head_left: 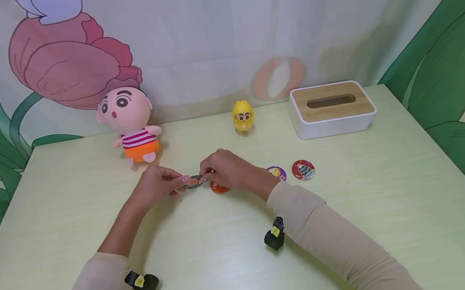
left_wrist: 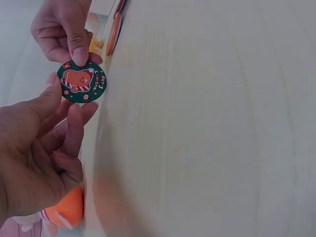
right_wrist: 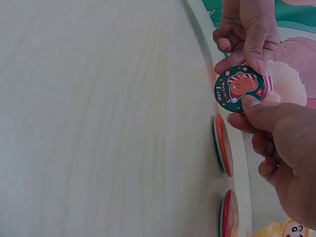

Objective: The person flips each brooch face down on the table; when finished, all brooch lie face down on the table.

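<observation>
Between both hands is a round green badge (left_wrist: 84,83) with a gingerbread figure and "Merry Christmas" lettering. My left hand (head_left: 158,182) pinches its left edge between thumb and fingers. From the other side, my right hand (head_left: 228,169) grips it, thumb on the printed face. The badge is held just above the table, tilted in the head view. An orange-red round badge (head_left: 220,187) lies under the right hand, partly covered by it. Further right, a purple badge (head_left: 277,172) is partly hidden by the right wrist, beside a red badge (head_left: 303,170) with a tree picture.
A plush doll (head_left: 134,124) in a striped top sits at the back left. A small yellow figure (head_left: 243,116) stands at the back middle. To its right is a white tissue box (head_left: 333,126) with a wooden lid. A printed curtain (head_left: 207,33) hangs behind the table (head_left: 215,268).
</observation>
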The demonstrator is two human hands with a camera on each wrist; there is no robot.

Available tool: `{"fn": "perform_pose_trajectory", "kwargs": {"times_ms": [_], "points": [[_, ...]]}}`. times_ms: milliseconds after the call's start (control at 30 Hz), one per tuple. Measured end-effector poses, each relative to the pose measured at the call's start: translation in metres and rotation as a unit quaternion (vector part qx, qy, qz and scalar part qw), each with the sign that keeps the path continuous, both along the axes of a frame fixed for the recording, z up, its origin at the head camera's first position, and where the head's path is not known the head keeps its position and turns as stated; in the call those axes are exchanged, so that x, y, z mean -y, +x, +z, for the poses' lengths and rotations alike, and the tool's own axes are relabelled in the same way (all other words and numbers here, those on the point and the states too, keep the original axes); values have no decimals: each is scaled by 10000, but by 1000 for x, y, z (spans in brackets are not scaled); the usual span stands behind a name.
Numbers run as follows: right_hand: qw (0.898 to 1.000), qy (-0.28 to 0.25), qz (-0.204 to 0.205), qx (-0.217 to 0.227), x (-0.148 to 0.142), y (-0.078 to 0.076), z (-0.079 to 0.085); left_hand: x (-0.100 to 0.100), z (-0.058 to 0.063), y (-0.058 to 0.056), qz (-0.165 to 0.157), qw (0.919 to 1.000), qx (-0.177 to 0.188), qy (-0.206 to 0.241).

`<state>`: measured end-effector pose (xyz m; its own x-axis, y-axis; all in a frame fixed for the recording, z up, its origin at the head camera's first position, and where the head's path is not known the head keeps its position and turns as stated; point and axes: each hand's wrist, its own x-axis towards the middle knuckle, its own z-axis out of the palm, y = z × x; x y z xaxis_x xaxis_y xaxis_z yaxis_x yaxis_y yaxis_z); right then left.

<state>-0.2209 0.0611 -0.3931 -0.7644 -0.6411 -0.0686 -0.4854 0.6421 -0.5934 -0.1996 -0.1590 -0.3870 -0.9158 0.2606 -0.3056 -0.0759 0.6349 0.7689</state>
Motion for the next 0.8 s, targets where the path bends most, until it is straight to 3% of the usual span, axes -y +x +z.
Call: {"fn": "perform_pose_trajectory", "kwargs": {"times_ms": [200, 433, 800], "points": [[9994, 195, 235, 139, 1, -1, 0, 2, -4, 1, -165, 9995, 110, 253], [9965, 259, 734, 304, 2, -3, -1, 5, -5, 3, -376, 9985, -18, 395], [9938, 253, 700, 828, 3, -1, -1, 8, -1, 6, -639, 9977, 69, 202]]}}
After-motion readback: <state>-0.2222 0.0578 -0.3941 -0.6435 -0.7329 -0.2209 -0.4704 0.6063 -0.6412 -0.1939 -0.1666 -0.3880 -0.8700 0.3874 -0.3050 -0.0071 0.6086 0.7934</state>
